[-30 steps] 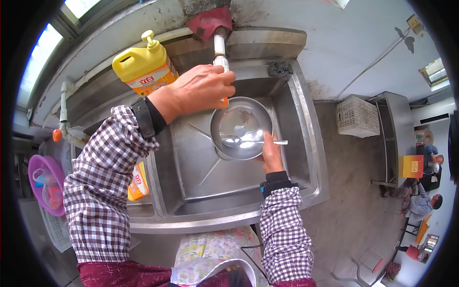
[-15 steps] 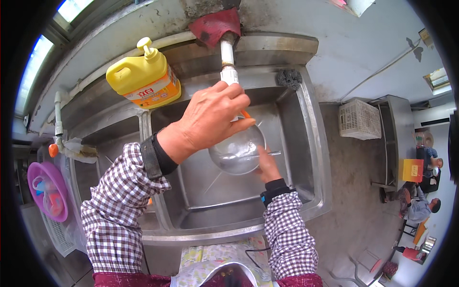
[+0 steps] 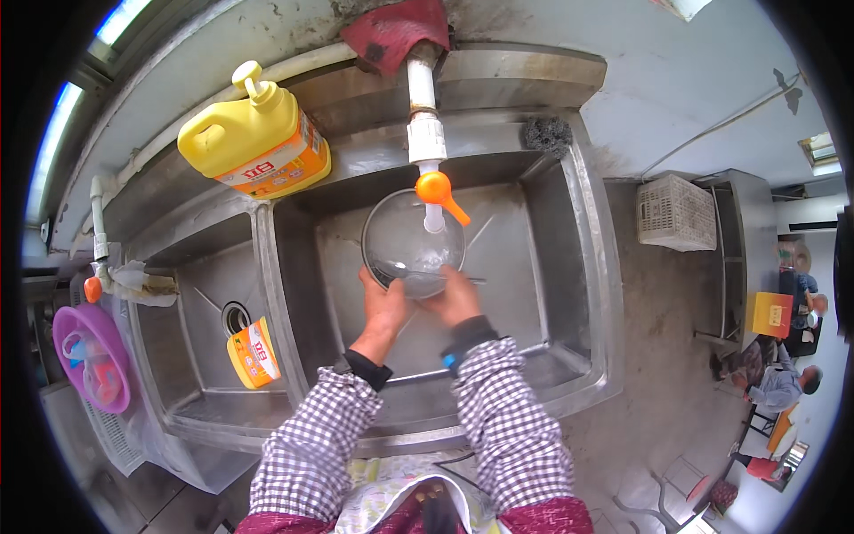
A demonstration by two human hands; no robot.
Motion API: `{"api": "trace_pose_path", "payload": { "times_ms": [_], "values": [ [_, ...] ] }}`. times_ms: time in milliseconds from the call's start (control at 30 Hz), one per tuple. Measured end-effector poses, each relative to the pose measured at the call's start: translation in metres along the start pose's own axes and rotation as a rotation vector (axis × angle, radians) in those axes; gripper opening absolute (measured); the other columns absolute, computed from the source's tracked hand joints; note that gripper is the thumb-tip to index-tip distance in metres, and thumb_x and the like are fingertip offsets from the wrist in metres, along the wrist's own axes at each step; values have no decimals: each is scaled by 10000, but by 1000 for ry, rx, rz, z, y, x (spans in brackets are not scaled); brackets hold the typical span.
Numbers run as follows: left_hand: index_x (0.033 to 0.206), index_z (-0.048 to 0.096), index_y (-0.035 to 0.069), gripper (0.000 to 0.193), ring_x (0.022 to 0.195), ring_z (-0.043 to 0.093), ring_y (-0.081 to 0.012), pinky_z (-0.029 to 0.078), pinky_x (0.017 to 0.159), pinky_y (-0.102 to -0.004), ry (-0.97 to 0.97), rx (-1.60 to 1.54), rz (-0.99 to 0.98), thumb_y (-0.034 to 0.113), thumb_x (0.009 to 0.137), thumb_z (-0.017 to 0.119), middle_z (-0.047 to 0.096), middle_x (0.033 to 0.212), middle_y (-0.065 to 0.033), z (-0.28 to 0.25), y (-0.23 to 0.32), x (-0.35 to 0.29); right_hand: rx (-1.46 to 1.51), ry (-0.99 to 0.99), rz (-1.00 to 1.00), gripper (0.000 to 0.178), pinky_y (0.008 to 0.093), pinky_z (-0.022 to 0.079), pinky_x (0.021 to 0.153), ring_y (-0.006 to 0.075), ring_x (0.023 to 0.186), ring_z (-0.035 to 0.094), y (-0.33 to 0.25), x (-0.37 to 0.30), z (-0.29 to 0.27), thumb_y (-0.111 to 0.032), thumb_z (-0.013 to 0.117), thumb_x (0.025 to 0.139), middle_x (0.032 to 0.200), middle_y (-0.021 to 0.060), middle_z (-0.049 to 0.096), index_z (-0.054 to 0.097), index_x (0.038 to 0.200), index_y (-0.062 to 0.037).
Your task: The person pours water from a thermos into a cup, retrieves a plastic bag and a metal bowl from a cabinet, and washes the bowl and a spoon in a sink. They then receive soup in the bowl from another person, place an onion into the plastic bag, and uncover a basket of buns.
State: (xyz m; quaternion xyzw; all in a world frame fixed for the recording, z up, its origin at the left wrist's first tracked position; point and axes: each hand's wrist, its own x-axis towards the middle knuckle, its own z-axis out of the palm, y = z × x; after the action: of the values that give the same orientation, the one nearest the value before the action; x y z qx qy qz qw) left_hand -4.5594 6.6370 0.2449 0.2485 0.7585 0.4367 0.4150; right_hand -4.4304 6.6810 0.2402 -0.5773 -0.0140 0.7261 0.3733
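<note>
A shiny round bowl (image 3: 391,233) is held in the basin, right under the tap (image 3: 433,189) with its orange lever and white spout. My left hand (image 3: 384,307) grips the near left part of the rim. On the near right side my right hand (image 3: 455,298), somewhat blurred, is closed on the same bowl. A thin rod or handle (image 3: 478,281) sticks out to the right past my right hand; what it belongs to is hidden. Glints show in the bowl, but I cannot tell how much water is in it. Both hands' fingertips are partly hidden.
A steel double sink (image 3: 427,378) surrounds the bowl. A yellow detergent jug (image 3: 249,133) and a dark scouring ball (image 3: 547,135) sit on the back ledge. A cut yellow container (image 3: 253,354) lies in the left basin. Beyond are a purple tub (image 3: 116,343), a white crate (image 3: 672,214) and people at far right.
My left hand has moved from the tap down to the bowl's rim. The bowl has shifted left, and the orange lever is now uncovered.
</note>
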Motion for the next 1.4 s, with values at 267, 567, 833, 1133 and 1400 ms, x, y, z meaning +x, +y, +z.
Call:
{"api": "trace_pose_path", "payload": {
  "times_ms": [267,567,833,1133,1400],
  "values": [
    [1454,288,39,714,1235,514,-337,389,1035,-368,-339,250,19,49,787,543,518,1323,-243,17,68,7,-111,-21,-586,438,414,524,807,254,1033,602,22,64,-84,-200,646,882,1178,141,600,532,1239,27],
    [1507,166,106,772,1245,491,-322,397,1050,-381,-519,203,-147,-36,818,485,429,1397,-198,-20,33,-4,-1048,207,-270,305,437,533,766,327,852,682,-55,28,-58,-230,609,893,967,224,664,650,956,65],
    [1512,115,107,693,1156,551,-298,532,856,-432,-588,-30,-426,51,899,435,445,1373,-192,-3,39,-7,-975,94,-1089,260,431,497,743,409,825,639,-77,-26,1,-280,552,894,844,149,688,698,866,-67],
    [1514,188,163,605,1193,526,-336,521,845,-442,-592,15,-304,312,982,434,451,1380,-206,33,28,-14,-510,-67,-226,405,357,455,886,218,1009,599,-61,21,-9,-346,474,938,1068,154,664,629,1062,8],
    [1504,210,170,598,1188,551,-381,535,869,-426,-577,331,-84,431,998,396,504,1348,-248,26,37,-3,-658,-87,-230,389,387,488,809,264,945,629,-83,16,-37,-319,383,990,943,128,652,617,1059,-15]
  ]
}}
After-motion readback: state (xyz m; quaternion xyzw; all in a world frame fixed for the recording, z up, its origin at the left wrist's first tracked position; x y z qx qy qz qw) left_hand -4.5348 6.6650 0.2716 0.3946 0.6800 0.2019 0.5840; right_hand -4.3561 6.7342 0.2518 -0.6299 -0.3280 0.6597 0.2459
